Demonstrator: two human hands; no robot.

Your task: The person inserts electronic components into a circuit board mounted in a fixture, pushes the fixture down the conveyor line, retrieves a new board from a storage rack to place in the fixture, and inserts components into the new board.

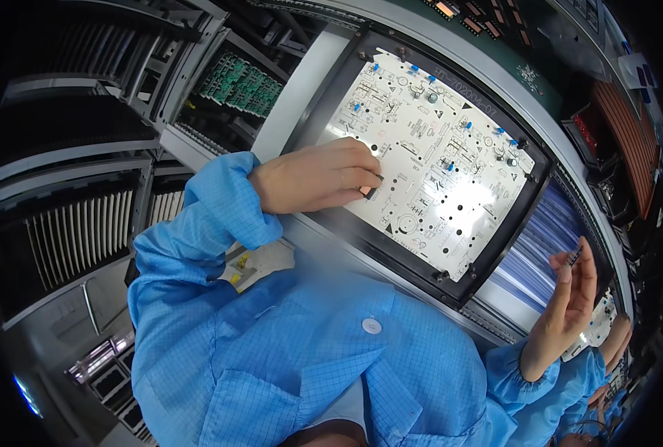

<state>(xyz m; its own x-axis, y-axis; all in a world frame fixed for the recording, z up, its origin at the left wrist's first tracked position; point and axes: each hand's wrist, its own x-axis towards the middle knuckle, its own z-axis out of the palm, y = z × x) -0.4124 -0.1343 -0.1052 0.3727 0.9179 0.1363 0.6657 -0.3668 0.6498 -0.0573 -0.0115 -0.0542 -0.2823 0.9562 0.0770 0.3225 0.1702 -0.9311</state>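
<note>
A white printed circuit board [421,197] lies in a black carrier frame [536,192] in front of me. Several small blue disc parts and a few dark round ones stand on its surface. My left hand [320,177] rests over the board's left edge, its fingers closed on a small transformer with an orange top [367,191] at the board. Off to the right, beyond the frame, my right hand [571,294] is raised with thumb and fingers pinching a small dark component with a row of pins [574,257].
Orange-topped parts [471,24] lie on a green surface at the back. Green circuit boards [240,83] fill a rack on the left, near slotted racks [85,231]. A blue-and-white striped surface [543,238] lies right of the frame. Another person's hand [616,343] shows far right.
</note>
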